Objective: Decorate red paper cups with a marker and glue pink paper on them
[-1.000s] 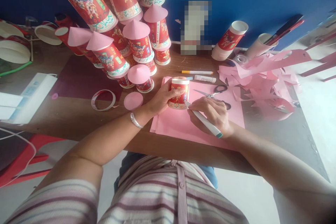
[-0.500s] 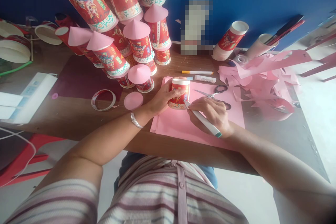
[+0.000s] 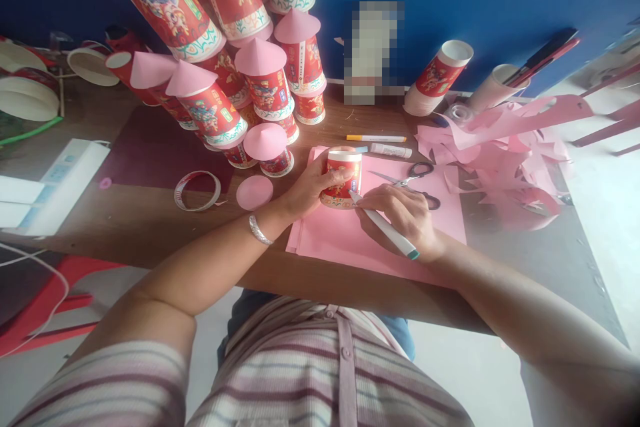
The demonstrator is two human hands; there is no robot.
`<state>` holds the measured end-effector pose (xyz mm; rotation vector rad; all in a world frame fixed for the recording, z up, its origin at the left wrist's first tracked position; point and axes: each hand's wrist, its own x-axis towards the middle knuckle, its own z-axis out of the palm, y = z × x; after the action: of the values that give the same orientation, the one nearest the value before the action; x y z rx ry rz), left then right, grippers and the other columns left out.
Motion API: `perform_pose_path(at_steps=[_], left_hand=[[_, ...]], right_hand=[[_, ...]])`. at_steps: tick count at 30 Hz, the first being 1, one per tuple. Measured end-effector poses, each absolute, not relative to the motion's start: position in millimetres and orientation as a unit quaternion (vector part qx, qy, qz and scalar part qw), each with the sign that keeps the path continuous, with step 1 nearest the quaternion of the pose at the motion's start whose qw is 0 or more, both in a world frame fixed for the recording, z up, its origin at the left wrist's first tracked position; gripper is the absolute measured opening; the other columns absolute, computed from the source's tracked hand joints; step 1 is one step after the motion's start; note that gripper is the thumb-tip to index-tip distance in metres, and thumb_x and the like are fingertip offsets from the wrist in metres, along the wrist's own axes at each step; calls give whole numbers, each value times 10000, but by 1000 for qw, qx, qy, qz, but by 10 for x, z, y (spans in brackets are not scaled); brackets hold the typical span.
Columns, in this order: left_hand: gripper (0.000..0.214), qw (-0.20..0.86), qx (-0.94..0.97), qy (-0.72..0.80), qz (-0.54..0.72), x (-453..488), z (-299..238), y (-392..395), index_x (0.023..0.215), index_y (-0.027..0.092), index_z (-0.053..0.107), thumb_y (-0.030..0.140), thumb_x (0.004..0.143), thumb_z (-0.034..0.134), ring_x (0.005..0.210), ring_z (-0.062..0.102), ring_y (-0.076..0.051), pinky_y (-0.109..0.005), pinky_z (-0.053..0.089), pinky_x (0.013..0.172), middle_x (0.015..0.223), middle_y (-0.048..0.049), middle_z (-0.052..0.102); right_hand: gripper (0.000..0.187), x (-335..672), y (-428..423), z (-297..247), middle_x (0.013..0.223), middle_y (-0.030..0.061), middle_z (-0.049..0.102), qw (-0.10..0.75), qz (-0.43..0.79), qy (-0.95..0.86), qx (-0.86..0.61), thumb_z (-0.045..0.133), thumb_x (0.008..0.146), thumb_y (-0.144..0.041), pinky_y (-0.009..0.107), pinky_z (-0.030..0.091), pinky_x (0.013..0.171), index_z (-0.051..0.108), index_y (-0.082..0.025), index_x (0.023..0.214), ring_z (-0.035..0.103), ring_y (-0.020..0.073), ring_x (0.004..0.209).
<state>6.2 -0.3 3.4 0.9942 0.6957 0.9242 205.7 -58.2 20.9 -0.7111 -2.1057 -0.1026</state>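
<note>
1. The left hand [image 3: 310, 187] is wrapping closed around the cup [image 3: 341, 179], which is standing mouth-down on the pink sheet [image 3: 350, 233].
2. The right hand [image 3: 403, 217] is pinching a marker [image 3: 385, 230], its tip touching the cup's base.
3. Scissors [image 3: 407, 180] are lying just right of the cup.
4. A pink disc [image 3: 254, 192] is lying on the worktop [image 3: 150, 227], left of the cup.

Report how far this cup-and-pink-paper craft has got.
Done: several stacked cups already wear pink cones, a cut pink disc lies loose, and scraps pile up at right. In hand: the left hand steadies a red cup on the pink sheet while the right hand holds a marker tip at its rim. Left, likely: that sheet looks uncut, the scissors lie idle, bare cups lie at the back.
</note>
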Motion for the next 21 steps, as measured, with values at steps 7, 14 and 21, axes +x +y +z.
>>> perform_pose_path(at_steps=[7,14,21], left_hand=[[545,723,448,315,421,60,18,-4,1195,196,706,440,755,915,958,672,-194,-331,562,884,1062,-40,700],[537,729,448,308,416,62,16,-2,1195,200,693,442,765,907,957,680,-205,-349,553,881,1044,-39,699],[536,737,440,292,421,65,37,-1,1185,193,682,432,768,919,903,658,-177,-333,542,859,1014,-28,693]], right_hand=[[249,2082,-573,214,834,1,738,436,-42,-850,-293,663,940,-57,270,568,569,617,-237,1105,715,156,663],[213,2075,-585,225,788,-15,711,437,-53,-847,-298,660,937,-43,264,538,542,601,-229,1022,678,143,619],[211,2044,-602,227,774,-5,705,436,-64,-848,-294,666,933,-20,262,530,534,596,-207,1002,676,141,621]])
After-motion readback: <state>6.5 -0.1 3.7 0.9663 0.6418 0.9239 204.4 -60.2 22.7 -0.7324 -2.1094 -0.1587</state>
